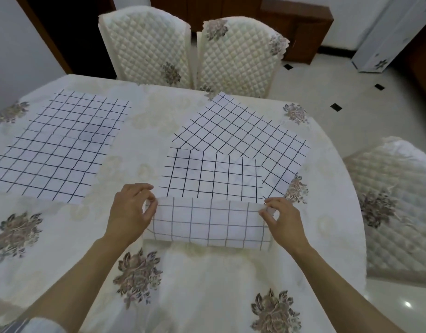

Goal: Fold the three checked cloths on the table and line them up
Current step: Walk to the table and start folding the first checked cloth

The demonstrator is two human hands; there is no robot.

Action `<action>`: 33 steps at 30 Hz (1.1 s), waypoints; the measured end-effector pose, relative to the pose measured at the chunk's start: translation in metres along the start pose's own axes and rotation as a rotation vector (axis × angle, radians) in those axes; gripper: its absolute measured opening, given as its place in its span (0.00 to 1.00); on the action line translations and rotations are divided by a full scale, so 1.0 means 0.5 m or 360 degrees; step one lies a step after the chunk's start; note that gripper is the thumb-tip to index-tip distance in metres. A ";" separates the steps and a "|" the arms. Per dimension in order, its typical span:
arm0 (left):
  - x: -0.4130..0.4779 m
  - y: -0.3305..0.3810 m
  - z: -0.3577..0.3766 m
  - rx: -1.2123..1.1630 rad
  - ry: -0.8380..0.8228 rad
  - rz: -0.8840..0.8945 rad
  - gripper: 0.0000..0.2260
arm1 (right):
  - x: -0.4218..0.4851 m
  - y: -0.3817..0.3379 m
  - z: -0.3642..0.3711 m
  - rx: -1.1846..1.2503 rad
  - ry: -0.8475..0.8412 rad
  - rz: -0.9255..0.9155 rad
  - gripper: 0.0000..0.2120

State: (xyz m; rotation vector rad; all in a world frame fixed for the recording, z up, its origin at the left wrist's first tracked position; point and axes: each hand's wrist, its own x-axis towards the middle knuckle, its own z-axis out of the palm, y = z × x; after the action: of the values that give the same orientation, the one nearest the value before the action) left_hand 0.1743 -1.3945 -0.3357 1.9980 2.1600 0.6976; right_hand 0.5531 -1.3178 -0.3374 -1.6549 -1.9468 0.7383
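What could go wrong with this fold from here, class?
1. The near cloth overlaps the angled cloth behind it; carrying the lifted edge forward might drag that cloth.
2. The left hand and right hand pinch only the corners, so the middle could sag and crease the fold.
3. The tablecloth may bunch underneath.

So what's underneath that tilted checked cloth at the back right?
The tilted cloth lies on the floral tablecloth. Its near edge overlaps the far edge of the cloth being folded. Anything else beneath it is covered.
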 end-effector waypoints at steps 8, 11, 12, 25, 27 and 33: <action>0.139 -0.029 0.026 0.0183 -0.0204 0.0033 0.05 | 0.123 0.040 0.024 0.0004 -0.0027 0.0021 0.03; 0.180 -0.047 0.032 0.0216 -0.0364 0.0110 0.07 | 0.157 0.051 0.031 0.0023 -0.0025 0.0036 0.02; 0.192 -0.051 0.031 0.0210 -0.0433 0.0148 0.08 | 0.167 0.053 0.032 0.0022 -0.0023 0.0036 0.02; 0.263 -0.024 -0.004 -0.1081 -0.1082 -0.0518 0.08 | 0.232 0.075 0.039 0.0060 -0.0025 0.0108 0.04; 0.257 -0.029 -0.002 -0.1046 -0.1077 -0.0595 0.10 | 0.237 0.075 0.040 0.0056 -0.0029 0.0121 0.04; 0.254 -0.048 0.030 -0.0979 -0.0607 -0.0912 0.04 | 0.250 0.062 0.038 0.0151 -0.0046 0.0219 0.03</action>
State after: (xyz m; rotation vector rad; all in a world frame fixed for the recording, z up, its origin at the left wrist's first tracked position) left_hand 0.1424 -1.2686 -0.3308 1.0378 1.8394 0.6951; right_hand 0.5437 -1.1922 -0.3708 -1.7424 -1.8013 0.8971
